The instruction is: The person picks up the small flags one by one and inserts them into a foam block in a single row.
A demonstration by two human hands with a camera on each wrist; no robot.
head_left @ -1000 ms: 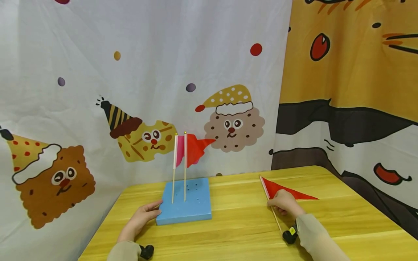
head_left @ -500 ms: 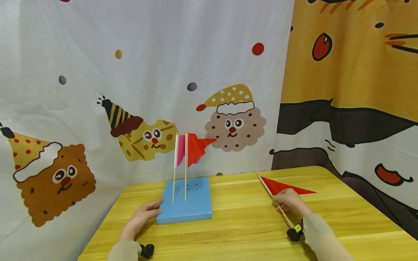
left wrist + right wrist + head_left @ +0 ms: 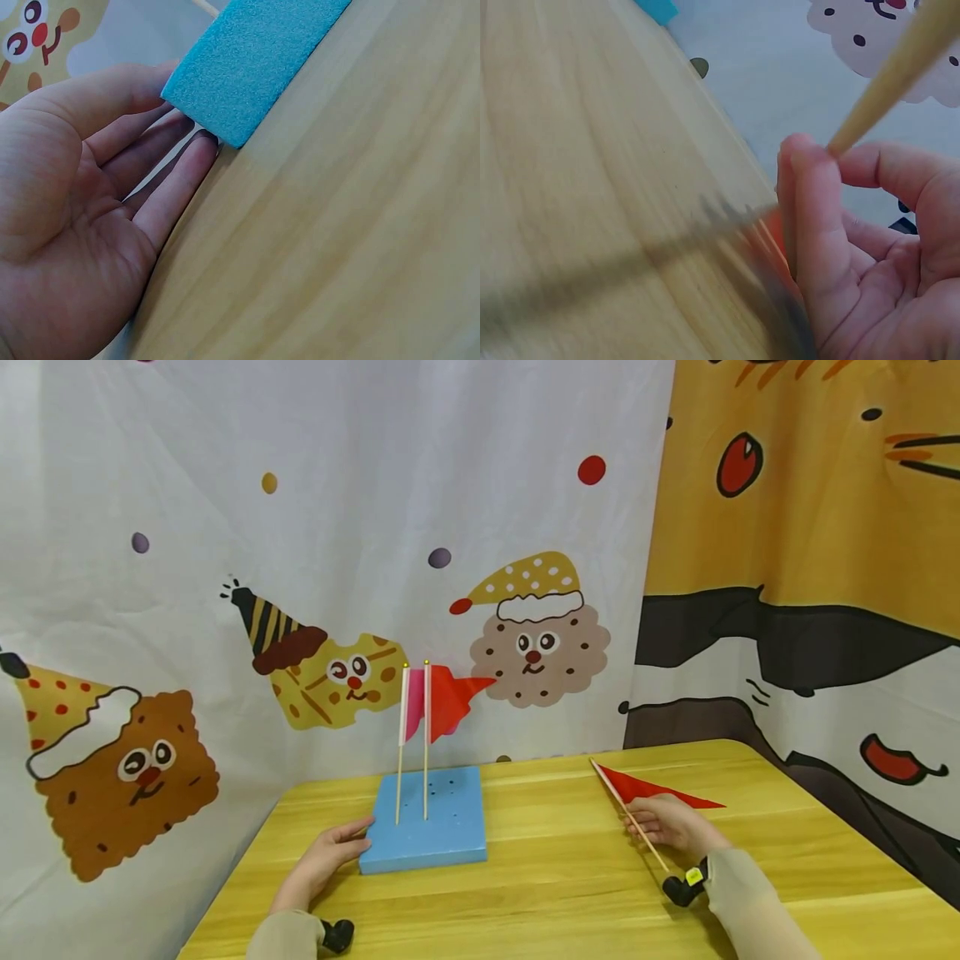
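My left hand (image 3: 326,860) touches the left side of a blue foam block (image 3: 427,853), fingers nearly straight, as the left wrist view (image 3: 75,187) also has it. Two flags on thin wooden sticks stand upright in the block: a pink flag (image 3: 414,710) and, partly in front of it, a red flag (image 3: 446,697). Away to the right, my right hand (image 3: 671,822) pinches the stick of another red triangular flag (image 3: 637,787) between thumb and fingers. That stick (image 3: 885,90) slants, its lower end toward me; the cloth is mostly hidden in the right wrist view.
Several small holes (image 3: 442,789) dot the block's top. Under everything is a yellow wood-grain table (image 3: 540,902). A cartoon-printed curtain (image 3: 360,510) hangs behind the table's far edge, and another printed curtain (image 3: 795,527) hangs on the right.
My right hand has slid down the flag's stick from near the cloth's lower end and shifted slightly right. More of the stick's lower part now shows. The left hand and block have not moved.
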